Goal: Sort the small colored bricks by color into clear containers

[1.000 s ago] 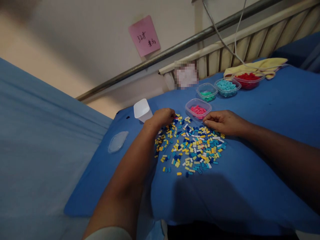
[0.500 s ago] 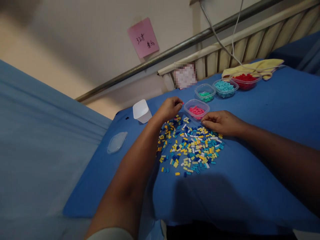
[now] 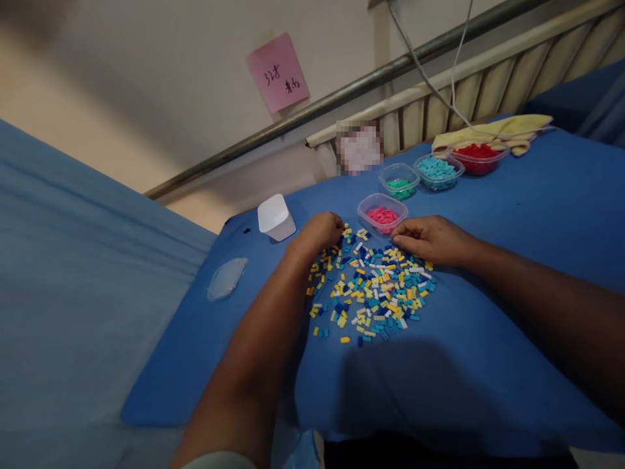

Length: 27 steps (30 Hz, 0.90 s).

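Small building bricks (image 3: 375,280) in yellow, white, teal and dark blue lie in a loose pile on the blue cloth. My left hand (image 3: 321,230) is at the pile's upper left edge, its fingers curled down and closed; whatever is between them is hidden. On the other side, my right hand (image 3: 434,240) rests at the pile's upper right, thumb and fingers pinched together close to the corner of a clear plastic tub (image 3: 359,210). Pink bricks (image 3: 382,215) lie in that tub. Whether my right fingers hold a brick cannot be made out.
Behind stand clear tubs of green bricks (image 3: 400,187), light blue bricks (image 3: 436,168) and red bricks (image 3: 476,154), beside a yellow cloth (image 3: 493,132). To the left are a white container (image 3: 277,220) and a clear lid (image 3: 227,279). A white cable (image 3: 426,79) hangs near the radiator (image 3: 481,91).
My left hand has moved down and left, from beside the pink bricks' tub to the pile's edge. A pink bit at its fingertips no longer shows. My right hand stays in place.
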Each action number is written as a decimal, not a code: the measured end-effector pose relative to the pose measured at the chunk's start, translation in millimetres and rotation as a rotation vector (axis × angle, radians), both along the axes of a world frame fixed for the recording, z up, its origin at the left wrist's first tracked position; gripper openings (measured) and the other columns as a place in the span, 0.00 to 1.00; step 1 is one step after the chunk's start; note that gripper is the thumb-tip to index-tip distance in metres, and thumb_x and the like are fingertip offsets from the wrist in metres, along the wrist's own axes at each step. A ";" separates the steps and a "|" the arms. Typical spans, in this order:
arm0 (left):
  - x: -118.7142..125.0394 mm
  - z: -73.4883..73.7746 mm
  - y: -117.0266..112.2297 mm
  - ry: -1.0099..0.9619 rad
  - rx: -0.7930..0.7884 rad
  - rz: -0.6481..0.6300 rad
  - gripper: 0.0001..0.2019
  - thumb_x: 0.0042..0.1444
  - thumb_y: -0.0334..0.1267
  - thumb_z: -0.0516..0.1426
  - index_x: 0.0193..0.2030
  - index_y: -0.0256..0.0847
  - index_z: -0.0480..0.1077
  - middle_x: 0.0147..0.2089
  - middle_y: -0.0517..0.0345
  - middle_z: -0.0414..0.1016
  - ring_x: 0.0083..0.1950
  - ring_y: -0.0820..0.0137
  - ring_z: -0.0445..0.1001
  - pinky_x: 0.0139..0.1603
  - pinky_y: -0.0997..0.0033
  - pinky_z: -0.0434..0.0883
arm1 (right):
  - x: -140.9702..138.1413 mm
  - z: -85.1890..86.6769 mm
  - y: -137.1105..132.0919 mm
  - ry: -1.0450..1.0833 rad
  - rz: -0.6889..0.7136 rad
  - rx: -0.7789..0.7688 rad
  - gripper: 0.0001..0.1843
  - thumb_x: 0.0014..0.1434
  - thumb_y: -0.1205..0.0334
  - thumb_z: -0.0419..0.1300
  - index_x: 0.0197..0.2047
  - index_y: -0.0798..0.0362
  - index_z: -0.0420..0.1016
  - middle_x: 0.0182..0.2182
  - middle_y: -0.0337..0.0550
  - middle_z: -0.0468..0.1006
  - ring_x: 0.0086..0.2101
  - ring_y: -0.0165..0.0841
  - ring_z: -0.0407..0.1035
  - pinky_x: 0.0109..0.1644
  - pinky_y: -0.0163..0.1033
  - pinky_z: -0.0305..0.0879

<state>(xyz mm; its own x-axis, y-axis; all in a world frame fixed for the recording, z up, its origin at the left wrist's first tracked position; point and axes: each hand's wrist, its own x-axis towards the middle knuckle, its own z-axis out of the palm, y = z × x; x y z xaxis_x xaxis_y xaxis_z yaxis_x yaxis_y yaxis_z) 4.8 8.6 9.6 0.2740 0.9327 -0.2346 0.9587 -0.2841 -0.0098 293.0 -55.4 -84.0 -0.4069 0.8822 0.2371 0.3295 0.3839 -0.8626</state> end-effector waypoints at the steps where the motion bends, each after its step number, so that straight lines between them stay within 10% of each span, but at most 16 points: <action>1: -0.5 -1.0 0.0 -0.002 -0.008 -0.009 0.16 0.63 0.32 0.61 0.53 0.44 0.86 0.51 0.51 0.88 0.47 0.59 0.83 0.46 0.66 0.74 | 0.1 1.2 -0.7 -0.004 0.000 -0.002 0.14 0.67 0.48 0.64 0.41 0.48 0.86 0.31 0.41 0.83 0.32 0.37 0.74 0.35 0.40 0.67; 19: 8.2 11.1 -7.5 -0.258 0.143 -0.066 0.08 0.61 0.32 0.62 0.45 0.39 0.82 0.43 0.53 0.86 0.42 0.63 0.80 0.41 0.67 0.70 | -0.6 -0.1 -0.4 0.005 0.002 -0.008 0.14 0.67 0.48 0.64 0.41 0.47 0.86 0.31 0.40 0.83 0.31 0.37 0.73 0.35 0.41 0.67; 27: 39.3 19.8 -0.3 -0.680 0.153 -0.136 0.19 0.72 0.37 0.60 0.65 0.33 0.78 0.60 0.46 0.85 0.57 0.63 0.83 0.59 0.66 0.77 | 1.2 4.3 -4.1 0.037 0.018 -0.039 0.15 0.67 0.46 0.64 0.40 0.47 0.86 0.31 0.40 0.83 0.31 0.37 0.74 0.34 0.41 0.67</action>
